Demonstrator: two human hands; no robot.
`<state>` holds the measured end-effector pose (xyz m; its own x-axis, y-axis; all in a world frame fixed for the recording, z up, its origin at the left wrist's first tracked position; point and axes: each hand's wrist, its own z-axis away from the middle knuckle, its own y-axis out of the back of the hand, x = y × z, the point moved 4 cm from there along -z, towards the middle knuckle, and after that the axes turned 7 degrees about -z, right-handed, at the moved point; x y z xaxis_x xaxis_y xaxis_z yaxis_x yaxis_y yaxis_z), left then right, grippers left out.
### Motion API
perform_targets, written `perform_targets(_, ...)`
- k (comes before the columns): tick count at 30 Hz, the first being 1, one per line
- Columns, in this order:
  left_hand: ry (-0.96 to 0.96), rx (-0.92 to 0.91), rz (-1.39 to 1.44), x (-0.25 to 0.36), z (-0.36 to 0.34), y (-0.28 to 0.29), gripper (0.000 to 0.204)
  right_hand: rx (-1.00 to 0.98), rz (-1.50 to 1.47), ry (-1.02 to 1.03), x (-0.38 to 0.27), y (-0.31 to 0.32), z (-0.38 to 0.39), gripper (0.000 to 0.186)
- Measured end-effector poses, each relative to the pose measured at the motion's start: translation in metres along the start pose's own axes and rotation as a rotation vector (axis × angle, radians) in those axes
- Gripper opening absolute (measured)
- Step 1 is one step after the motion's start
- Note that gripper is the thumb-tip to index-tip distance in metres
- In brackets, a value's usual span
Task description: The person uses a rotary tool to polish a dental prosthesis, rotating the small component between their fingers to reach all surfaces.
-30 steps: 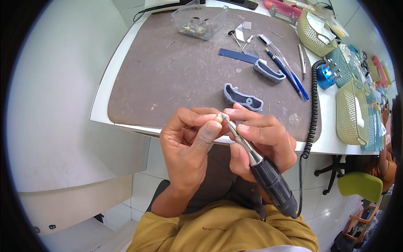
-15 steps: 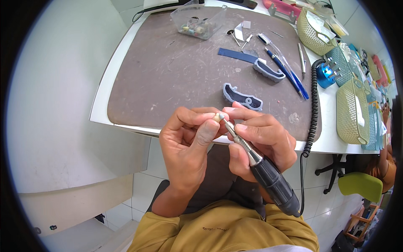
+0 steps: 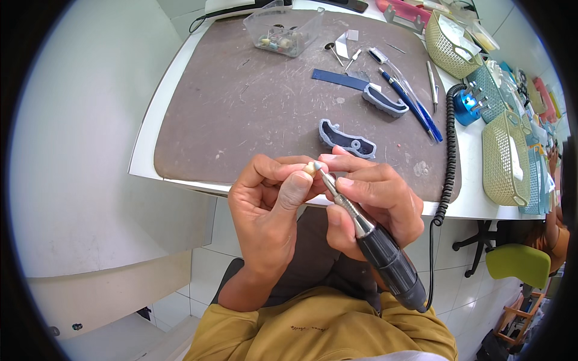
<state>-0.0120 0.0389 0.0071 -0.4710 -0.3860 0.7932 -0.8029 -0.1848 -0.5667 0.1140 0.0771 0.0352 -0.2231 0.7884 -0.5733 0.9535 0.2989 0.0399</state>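
Observation:
My left hand (image 3: 268, 207) pinches a small cream tooth-like piece (image 3: 309, 168) between thumb and fingertips, just below the table's front edge. My right hand (image 3: 376, 201) grips a rotary handpiece (image 3: 373, 240) with a silver neck and black body, held like a pen. Its tip touches the small piece. Both hands press together over my lap.
A brown mat (image 3: 253, 102) covers the white table (image 3: 141, 150). On it lie two grey-blue tray-like pieces (image 3: 346, 138), (image 3: 385, 101), a blue strip (image 3: 338, 79), pens (image 3: 415, 102) and a clear box of burs (image 3: 282, 27). A black coiled cord (image 3: 448, 156) and woven baskets (image 3: 504, 157) stand right.
The hands stay pressed together at the table edge; the handpiece tip has shifted only slightly against the small piece.

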Motion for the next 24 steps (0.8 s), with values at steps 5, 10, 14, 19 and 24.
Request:
perform_targets(5,-0.009,-0.017,-0.014,-0.0004,0.0001,-0.0002,0.006,-0.042,-0.023,0.088,0.0014,0.0011,0.0012,0.022)
perform_targets(10,-0.015,-0.008,-0.003,-0.0009,0.0005,0.0017,0.007,-0.009,-0.023,0.010,-0.0015,-0.0005,0.0013,0.022)
perform_targets(14,-0.014,-0.012,0.006,-0.0007,0.0001,0.0001,0.007,-0.003,-0.008,-0.019,-0.0022,0.0004,0.0000,0.022)
perform_targets(19,-0.004,-0.013,0.009,-0.0007,0.0011,0.0013,0.008,-0.041,-0.025,0.040,0.0001,0.0002,0.0012,0.022)
perform_targets(24,-0.017,-0.012,0.018,-0.0017,0.0006,0.0011,0.008,-0.007,-0.023,-0.017,0.0002,0.0012,0.0010,0.022)
